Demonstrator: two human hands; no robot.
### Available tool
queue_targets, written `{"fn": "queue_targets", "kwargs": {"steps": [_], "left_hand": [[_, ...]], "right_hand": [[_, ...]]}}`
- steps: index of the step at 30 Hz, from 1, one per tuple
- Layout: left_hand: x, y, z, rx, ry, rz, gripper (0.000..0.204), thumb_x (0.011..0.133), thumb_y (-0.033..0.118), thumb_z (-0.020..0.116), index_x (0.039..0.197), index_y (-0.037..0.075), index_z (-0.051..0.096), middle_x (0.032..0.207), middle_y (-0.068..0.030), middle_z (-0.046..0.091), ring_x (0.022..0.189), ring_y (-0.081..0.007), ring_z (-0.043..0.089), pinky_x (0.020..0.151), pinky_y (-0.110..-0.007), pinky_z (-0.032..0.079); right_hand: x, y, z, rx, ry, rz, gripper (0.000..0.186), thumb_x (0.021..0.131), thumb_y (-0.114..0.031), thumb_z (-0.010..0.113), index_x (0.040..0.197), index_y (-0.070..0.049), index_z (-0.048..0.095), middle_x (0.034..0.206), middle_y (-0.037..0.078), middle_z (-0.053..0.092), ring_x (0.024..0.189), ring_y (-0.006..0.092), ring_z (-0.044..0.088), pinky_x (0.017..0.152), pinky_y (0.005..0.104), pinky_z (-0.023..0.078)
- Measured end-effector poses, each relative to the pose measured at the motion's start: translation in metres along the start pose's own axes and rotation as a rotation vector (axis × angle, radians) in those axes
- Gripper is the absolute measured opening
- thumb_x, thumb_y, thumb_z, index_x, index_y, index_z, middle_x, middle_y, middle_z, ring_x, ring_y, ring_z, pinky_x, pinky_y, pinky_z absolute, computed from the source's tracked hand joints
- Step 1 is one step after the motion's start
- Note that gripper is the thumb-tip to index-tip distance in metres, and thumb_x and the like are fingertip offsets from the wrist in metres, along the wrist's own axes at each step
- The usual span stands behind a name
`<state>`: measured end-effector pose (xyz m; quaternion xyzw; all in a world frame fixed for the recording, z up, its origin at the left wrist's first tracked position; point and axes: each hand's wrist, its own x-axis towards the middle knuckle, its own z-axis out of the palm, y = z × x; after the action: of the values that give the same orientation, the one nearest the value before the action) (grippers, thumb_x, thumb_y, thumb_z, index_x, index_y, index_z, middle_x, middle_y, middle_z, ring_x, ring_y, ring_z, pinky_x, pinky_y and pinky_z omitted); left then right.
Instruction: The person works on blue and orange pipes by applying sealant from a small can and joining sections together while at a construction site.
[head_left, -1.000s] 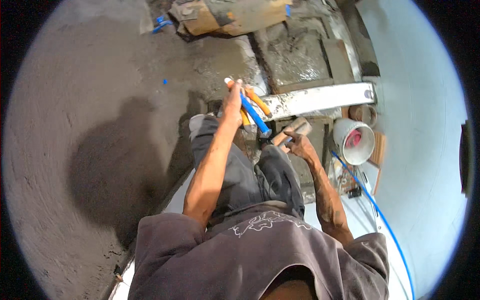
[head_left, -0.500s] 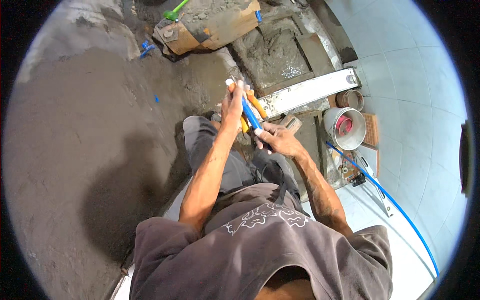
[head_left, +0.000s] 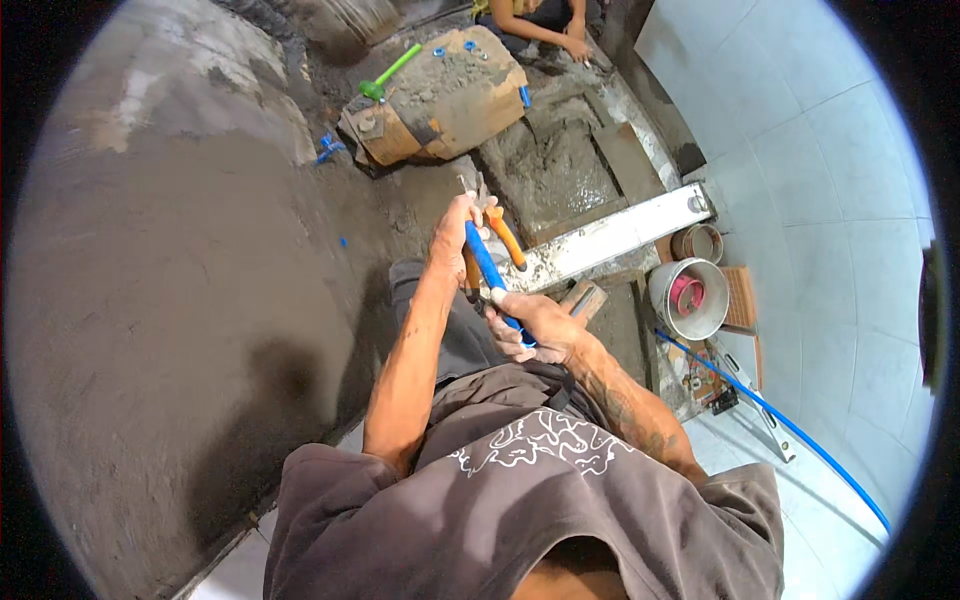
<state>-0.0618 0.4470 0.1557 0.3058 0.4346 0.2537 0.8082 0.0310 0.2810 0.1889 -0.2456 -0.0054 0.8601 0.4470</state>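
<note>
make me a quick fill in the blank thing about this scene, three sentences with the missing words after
The right hand holds a ____ tube.
The pliers in the left hand have mostly ____ handles.
The pink container sits ____ the white bucket.

Missing words: blue; orange; inside.

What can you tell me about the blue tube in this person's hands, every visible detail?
The blue tube is short, slim and straight, smooth and plastic-looking. It slants, its upper end farther from the body and to the left. The left hand grips it near the upper end, the right hand near the lower one. The orange-handled pliers sit close beside it; whether they touch it is unclear. Fingers partly hide both ends.
</note>
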Motion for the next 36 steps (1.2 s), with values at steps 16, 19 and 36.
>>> {"fn": "queue_targets", "kwargs": {"steps": [16, 19, 36], "left_hand": [[0.045, 0.085, -0.009, 0.025, 0.124, 0.135, 0.049, 0.089, 0.053, 0.055, 0.068, 0.009, 0.053, 0.099, -0.0104, 0.061, 0.053, -0.0124, 0.049, 0.042, -0.025, 0.038], [0.032, 0.068, 0.013, 0.111, 0.061, 0.205, 0.052, 0.092, 0.057, 0.051, 0.076, 0.007, 0.056, 0.098, -0.0112, 0.061, 0.058, -0.0128, 0.052, 0.044, -0.025, 0.039], [0.059, 0.015, 0.079, 0.309, -0.001, -0.011, 0.042, 0.095, 0.047, 0.052, 0.074, 0.011, 0.052, 0.098, -0.0146, 0.066, 0.083, -0.0189, 0.063, 0.062, -0.028, 0.048]], "right_hand": [[-0.078, -0.037, -0.013, -1.048, 0.595, -0.273, 0.034, 0.097, -0.036, 0.052, 0.104, -0.003, 0.059, 0.069, 0.005, 0.056, 0.063, 0.0155, 0.055, 0.061, 0.0319, 0.046], [-0.077, -0.036, 0.006, -1.259, 0.583, -0.415, 0.038, 0.097, -0.039, 0.051, 0.105, -0.002, 0.058, 0.077, 0.015, 0.061, 0.074, 0.0282, 0.059, 0.072, 0.0401, 0.047], [-0.046, -0.027, -0.015, -1.043, 0.805, -0.509, 0.042, 0.095, -0.042, 0.052, 0.099, -0.001, 0.055, 0.082, 0.027, 0.062, 0.081, 0.0447, 0.061, 0.074, 0.0506, 0.046]]}}
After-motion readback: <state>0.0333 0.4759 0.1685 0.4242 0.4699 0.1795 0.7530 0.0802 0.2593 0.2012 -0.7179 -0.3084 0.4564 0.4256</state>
